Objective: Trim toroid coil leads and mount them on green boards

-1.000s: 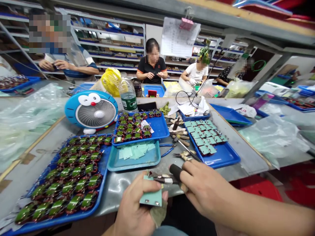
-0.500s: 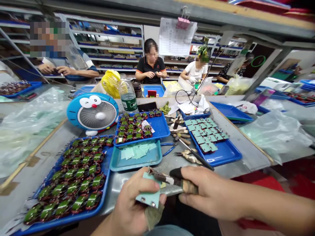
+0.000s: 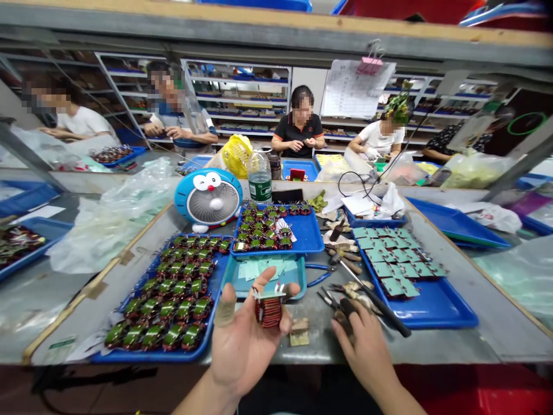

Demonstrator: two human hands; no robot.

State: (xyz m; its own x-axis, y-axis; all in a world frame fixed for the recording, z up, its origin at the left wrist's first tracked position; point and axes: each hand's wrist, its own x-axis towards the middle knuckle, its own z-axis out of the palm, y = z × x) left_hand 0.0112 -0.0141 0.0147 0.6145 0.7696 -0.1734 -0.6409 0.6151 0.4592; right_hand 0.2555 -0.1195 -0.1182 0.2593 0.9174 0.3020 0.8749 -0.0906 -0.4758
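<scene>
My left hand [image 3: 244, 340] is palm up near the table's front edge and holds a small copper-wound coil [image 3: 268, 308] topped by a pale green board. My right hand [image 3: 365, 349] rests to the right of it, fingers closed on a dark-handled tool [image 3: 345, 311] lying on the grey table [image 3: 496, 340]. Left of my hands, a large blue tray [image 3: 211, 328] holds several rows of green-taped coils. A teal tray [image 3: 302, 285] with pale green sheets lies just beyond my left hand. A blue tray [image 3: 449, 314] at right holds several green boards.
Pliers and other hand tools [image 3: 345, 259] lie between the trays. A second blue tray of coils [image 3: 309, 233], a blue cartoon fan [image 3: 208, 199], a bottle [image 3: 260, 178] and plastic bags [image 3: 116, 216] stand further back. Several people sit working across the table.
The view has shifted up and left. My left hand has turned palm up, now showing a coil under the green board. My right hand has drawn the tool away and lowered it to the table.
</scene>
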